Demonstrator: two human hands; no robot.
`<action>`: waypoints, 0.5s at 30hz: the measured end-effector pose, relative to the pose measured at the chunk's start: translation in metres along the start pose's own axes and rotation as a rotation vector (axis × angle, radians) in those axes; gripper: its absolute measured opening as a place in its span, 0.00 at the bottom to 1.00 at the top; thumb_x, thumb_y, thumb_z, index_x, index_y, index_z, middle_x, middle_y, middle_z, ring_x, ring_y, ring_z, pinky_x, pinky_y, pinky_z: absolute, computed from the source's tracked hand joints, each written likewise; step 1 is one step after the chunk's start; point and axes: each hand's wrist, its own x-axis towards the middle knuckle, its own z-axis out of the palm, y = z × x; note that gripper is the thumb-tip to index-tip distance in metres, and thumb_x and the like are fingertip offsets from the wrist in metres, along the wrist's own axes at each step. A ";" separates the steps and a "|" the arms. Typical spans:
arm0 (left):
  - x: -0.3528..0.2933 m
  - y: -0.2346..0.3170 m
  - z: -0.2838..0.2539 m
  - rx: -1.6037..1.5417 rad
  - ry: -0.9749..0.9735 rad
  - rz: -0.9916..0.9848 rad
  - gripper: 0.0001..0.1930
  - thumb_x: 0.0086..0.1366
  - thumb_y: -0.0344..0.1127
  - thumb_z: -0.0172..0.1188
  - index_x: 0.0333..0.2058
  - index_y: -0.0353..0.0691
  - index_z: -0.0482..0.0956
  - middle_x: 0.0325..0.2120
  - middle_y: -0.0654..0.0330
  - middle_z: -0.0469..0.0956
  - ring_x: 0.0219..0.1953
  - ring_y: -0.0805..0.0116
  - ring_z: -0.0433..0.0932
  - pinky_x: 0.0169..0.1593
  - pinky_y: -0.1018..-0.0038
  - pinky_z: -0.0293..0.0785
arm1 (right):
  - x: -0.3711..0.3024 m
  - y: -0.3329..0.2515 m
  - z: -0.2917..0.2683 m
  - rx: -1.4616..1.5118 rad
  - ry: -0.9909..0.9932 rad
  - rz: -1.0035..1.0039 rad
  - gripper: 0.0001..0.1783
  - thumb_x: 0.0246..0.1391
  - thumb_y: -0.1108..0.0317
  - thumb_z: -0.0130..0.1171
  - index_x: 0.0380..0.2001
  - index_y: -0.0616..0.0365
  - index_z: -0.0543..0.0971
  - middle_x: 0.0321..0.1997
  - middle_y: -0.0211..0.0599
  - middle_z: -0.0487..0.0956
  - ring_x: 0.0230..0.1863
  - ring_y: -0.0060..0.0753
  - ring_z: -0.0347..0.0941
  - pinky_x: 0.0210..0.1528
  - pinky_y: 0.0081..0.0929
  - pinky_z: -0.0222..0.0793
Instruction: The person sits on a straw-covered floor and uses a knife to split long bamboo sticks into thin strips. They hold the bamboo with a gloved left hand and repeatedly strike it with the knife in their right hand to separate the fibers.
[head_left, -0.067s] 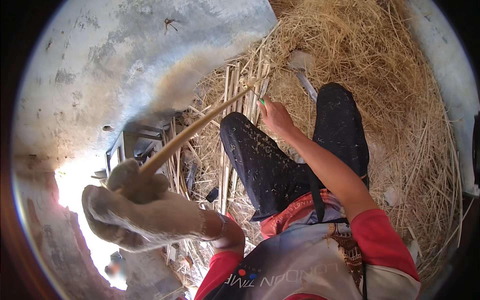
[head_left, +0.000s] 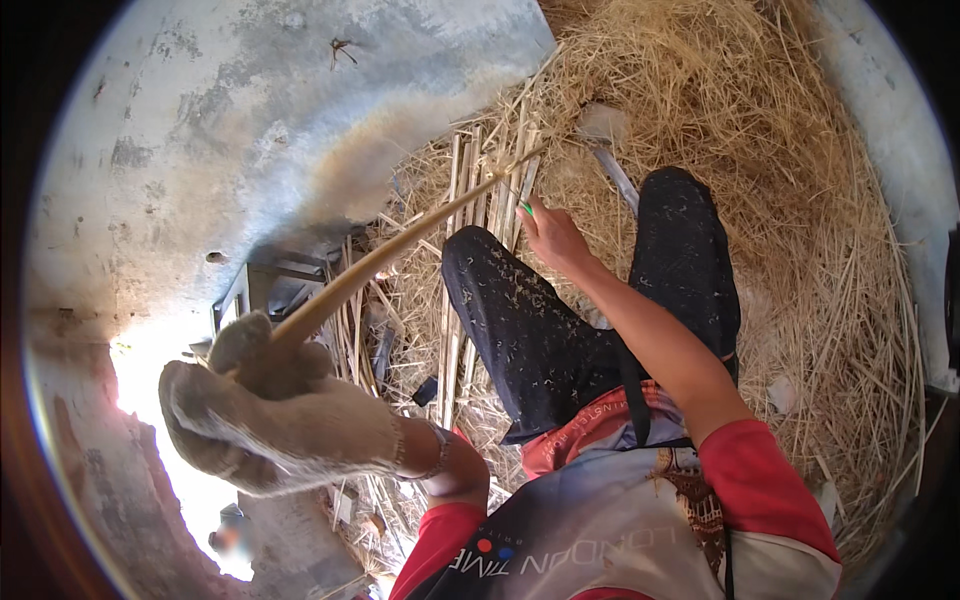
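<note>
My left hand [head_left: 275,415], in a pale knitted glove, is closed around the near end of a long light-brown wooden stick [head_left: 395,247]. The stick slants away to the upper right and tapers to a thin tip past my knees. My bare right hand [head_left: 556,240] is closed on a small knife [head_left: 525,208], of which a bit of green handle shows. Its thin blade reaches up to the stick near the far end and seems to touch it. Most of the handle is hidden by my fingers.
Several long split strips [head_left: 470,180] lie on the floor ahead of my left knee. Loose straw [head_left: 720,90] is heaped ahead and to the right. A dark metal frame [head_left: 262,285] stands by the worn wall [head_left: 220,130] at left. Wood shavings speckle my black trousers [head_left: 510,320].
The gloved left hand has drawn back slightly to the left with the stick. A curled sliver at the stick's far end now lies straighter. My right hand has barely moved.
</note>
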 end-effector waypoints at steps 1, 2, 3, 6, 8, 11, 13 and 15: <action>0.002 0.002 0.006 0.013 0.032 -0.009 0.18 0.66 0.46 0.59 0.42 0.35 0.74 0.20 0.51 0.80 0.13 0.73 0.77 0.12 0.86 0.67 | -0.003 0.005 -0.003 0.033 -0.047 0.037 0.26 0.70 0.53 0.45 0.53 0.69 0.70 0.14 0.46 0.72 0.16 0.47 0.71 0.23 0.47 0.66; 0.004 0.004 0.013 0.028 0.064 -0.018 0.18 0.66 0.47 0.59 0.42 0.35 0.74 0.21 0.51 0.80 0.13 0.72 0.77 0.12 0.86 0.68 | -0.004 0.024 0.004 -0.078 -0.130 0.130 0.27 0.70 0.52 0.43 0.57 0.67 0.69 0.26 0.58 0.78 0.30 0.53 0.78 0.34 0.47 0.72; 0.005 0.008 0.020 0.027 0.088 -0.030 0.18 0.66 0.47 0.59 0.41 0.35 0.74 0.21 0.51 0.80 0.13 0.72 0.77 0.12 0.86 0.69 | -0.003 0.061 0.013 -0.210 -0.160 0.200 0.24 0.69 0.55 0.44 0.54 0.65 0.72 0.31 0.57 0.79 0.34 0.51 0.79 0.37 0.47 0.73; 0.018 -0.006 0.023 0.019 0.088 0.035 0.17 0.64 0.45 0.60 0.40 0.35 0.75 0.21 0.53 0.80 0.17 0.69 0.80 0.16 0.80 0.76 | -0.007 0.129 0.015 -0.424 -0.247 0.621 0.18 0.65 0.60 0.49 0.50 0.59 0.77 0.44 0.52 0.80 0.46 0.46 0.79 0.47 0.49 0.74; 0.028 -0.017 0.020 0.061 0.081 0.111 0.17 0.63 0.44 0.61 0.39 0.35 0.75 0.21 0.54 0.80 0.19 0.69 0.80 0.17 0.78 0.78 | -0.010 0.157 0.002 -0.659 -0.219 0.702 0.21 0.63 0.55 0.52 0.50 0.59 0.78 0.54 0.51 0.76 0.54 0.51 0.74 0.51 0.49 0.71; 0.036 -0.023 0.023 0.126 0.105 0.151 0.15 0.62 0.43 0.61 0.37 0.36 0.76 0.21 0.54 0.80 0.20 0.68 0.81 0.18 0.77 0.78 | -0.008 0.194 -0.023 -0.759 0.088 0.901 0.20 0.63 0.57 0.54 0.52 0.57 0.76 0.53 0.47 0.74 0.56 0.48 0.71 0.54 0.47 0.69; 0.038 -0.022 0.026 0.134 0.123 0.143 0.14 0.62 0.43 0.61 0.36 0.36 0.76 0.22 0.54 0.79 0.20 0.68 0.80 0.18 0.77 0.78 | -0.011 0.200 -0.041 -0.626 0.103 1.066 0.20 0.62 0.58 0.55 0.54 0.57 0.74 0.54 0.45 0.73 0.58 0.47 0.70 0.56 0.47 0.69; 0.042 -0.020 0.034 0.110 0.137 0.170 0.14 0.62 0.42 0.59 0.36 0.36 0.76 0.21 0.56 0.77 0.19 0.69 0.79 0.18 0.77 0.77 | -0.019 0.210 -0.040 -0.592 0.028 1.143 0.21 0.63 0.59 0.55 0.55 0.56 0.72 0.57 0.45 0.71 0.60 0.47 0.69 0.56 0.47 0.68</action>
